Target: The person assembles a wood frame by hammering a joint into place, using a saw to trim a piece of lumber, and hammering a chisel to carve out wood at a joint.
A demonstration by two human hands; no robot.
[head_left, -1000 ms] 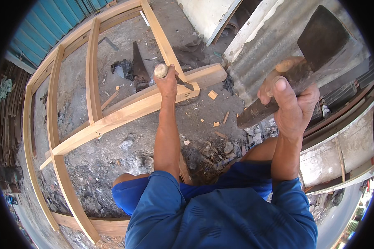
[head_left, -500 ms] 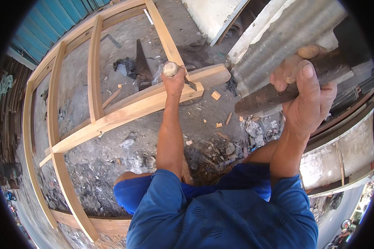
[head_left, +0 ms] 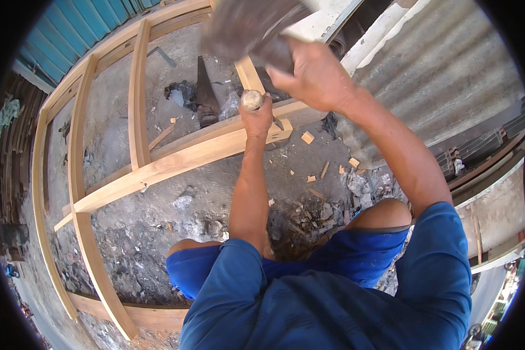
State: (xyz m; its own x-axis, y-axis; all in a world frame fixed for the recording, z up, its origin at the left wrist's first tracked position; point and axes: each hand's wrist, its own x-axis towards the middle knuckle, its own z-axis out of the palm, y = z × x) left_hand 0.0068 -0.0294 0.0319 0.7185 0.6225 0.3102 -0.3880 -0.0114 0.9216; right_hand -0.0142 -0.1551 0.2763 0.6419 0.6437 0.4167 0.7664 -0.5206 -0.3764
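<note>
Cream-capped, round-handled metal chisel [head_left: 252, 100], likely stiff, best held mid-handle, fills the left hand [head_left: 256, 120] at twelve o'clock; the right hand [head_left: 318, 77] clasps a heavy-looking dark-brown blocky tool [head_left: 242, 30].

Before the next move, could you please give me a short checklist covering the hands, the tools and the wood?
1. Left hand closed around the handle of the chisel: ok.
2. Chisel blade at the right-hand end of the near beam: ok as to place; how deep its edge sits, cannot tell.
3. Right hand holding the dark tool: ok, raised above the wood.
4. Dark tool lined up with the chisel's handle end: cannot tell, the tool is blurred.
5. Handsaw lying apart from both hands: ok.
6. Area beside the beam's end free of scraps: not ok, loose wood chips lie there.
</note>
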